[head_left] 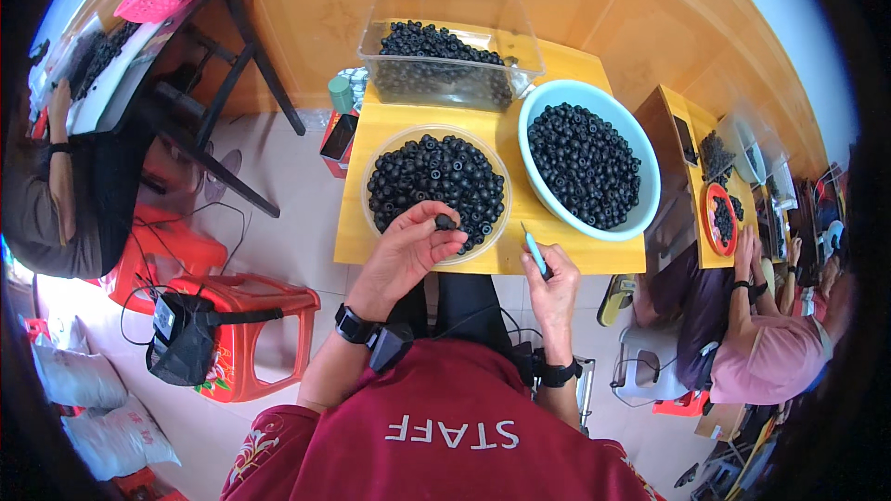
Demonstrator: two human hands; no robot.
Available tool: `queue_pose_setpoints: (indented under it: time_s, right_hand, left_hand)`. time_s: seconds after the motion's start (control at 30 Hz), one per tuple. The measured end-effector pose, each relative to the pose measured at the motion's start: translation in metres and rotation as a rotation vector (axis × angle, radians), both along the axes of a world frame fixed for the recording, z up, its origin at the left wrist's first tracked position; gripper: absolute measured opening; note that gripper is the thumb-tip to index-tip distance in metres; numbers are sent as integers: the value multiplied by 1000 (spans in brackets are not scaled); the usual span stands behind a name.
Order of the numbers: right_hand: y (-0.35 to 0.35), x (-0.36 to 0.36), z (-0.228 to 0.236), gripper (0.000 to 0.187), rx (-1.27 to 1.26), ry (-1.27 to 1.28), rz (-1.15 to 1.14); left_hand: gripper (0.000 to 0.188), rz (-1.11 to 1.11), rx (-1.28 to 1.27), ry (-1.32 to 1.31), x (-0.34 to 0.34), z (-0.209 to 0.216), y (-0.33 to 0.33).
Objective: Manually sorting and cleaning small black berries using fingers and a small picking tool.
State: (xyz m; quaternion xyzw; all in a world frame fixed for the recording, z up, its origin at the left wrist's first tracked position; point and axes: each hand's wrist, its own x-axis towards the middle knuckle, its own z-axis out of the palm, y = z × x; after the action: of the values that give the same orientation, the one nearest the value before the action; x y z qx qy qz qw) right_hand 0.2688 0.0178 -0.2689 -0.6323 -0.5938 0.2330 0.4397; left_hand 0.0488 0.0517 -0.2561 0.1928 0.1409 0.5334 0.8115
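Maroon shirt (445,390) foremost, left hand (413,243) pinches black piece (445,222).

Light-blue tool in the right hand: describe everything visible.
The tool is slim and pen-like: a light-blue handle, plastic by its look, ending in a thin, narrow tip whose material is too small to tell. It sits in the grip of the right hand, whose fingers hide its lower end. It slants, tip away from the wearer and slightly left, in view between the clear round tub and the light-blue basin. The tip appears to touch neither.
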Motion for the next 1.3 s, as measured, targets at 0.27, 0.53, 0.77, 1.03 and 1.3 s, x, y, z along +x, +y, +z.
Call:
queue_pose_setpoints:
  time_s: [0.27,0.53,0.77,1.03,1.3]
  right_hand:
    - [-7,-14,11,14,-23,-9,80]
    - [-12,-21,29,18,43,-163,133]
    - [-14,-25,35,21,132,-74,161]
    - [-23,-33,49,19,120,-152,250]
    - [-22,-40,43,19,147,-159,287]
  left_hand:
    - [23,-63,28,-73,3,-3,-3]
    - [22,-28,-32,-5,4,-11,-8]
    - [20,-40,47,61,12,-21,-11]
    - [20,-41,8,137,16,-12,-16]
    - [18,-71,-4,124,16,-13,-17]
